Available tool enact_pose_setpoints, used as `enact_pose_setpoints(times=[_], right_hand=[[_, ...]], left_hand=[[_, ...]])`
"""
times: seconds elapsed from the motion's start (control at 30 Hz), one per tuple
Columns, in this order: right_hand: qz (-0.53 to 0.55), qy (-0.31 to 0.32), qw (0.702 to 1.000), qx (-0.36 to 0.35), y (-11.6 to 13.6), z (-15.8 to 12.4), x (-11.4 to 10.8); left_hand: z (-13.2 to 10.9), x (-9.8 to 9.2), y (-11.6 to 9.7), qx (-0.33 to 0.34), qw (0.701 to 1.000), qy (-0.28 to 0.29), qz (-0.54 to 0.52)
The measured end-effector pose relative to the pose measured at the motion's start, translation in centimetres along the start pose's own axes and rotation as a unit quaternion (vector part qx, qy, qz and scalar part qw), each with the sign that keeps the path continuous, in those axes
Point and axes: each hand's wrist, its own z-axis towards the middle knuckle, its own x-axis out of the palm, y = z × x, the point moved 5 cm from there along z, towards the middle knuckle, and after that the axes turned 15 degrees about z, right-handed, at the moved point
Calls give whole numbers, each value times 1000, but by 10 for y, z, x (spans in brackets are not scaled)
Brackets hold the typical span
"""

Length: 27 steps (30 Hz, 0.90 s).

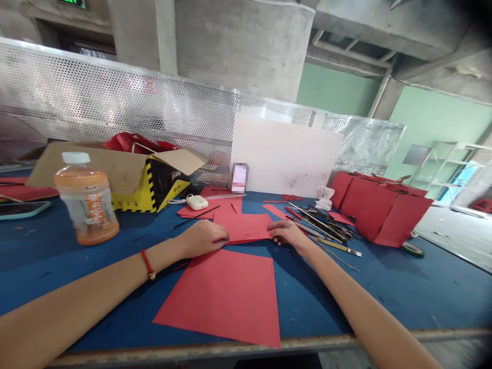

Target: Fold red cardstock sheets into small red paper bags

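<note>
A large red sheet is lying nearest me, flat on the blue table and reaching close to its front edge. Just beyond it, the smaller red paper is sitting between my two hands. My left hand is curling narrow at its left end, seemingly gripping it, though some fingers are hidden; my right hand is pinching its right end. I judge that I am lining up or steadying this piece, and the next move seems to be calling for level ends and a light, even hold so nothing creases. Farther off, a phone is leaning against a white board; thin tools are lying in a heap to my right, and a drink bottle is standing to my left.
</note>
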Motion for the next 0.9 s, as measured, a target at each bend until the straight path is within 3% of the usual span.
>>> enact_pose_setpoints(times=[0.23, 0.43, 0.53, 0.7, 0.9], right_hand=[[-136, -69, 975, -162, 10, 1, -14], [-249, 85, 921, -287, 23, -14, 16], [-315, 90, 891, -315, 28, -20, 23], [-282, 25, 909, -307, 32, -17, 13], [-200, -10, 944, -262, 30, -10, 5]], left_hand=[[-3, 1, 10, -33, 999, -16, 21], [-4, -6, 18, -97, 990, -92, -53], [-4, -10, 21, -139, 976, -117, -117], [-3, -6, 29, -220, 933, -140, -249], [-3, 4, 41, -263, 881, -155, -362]])
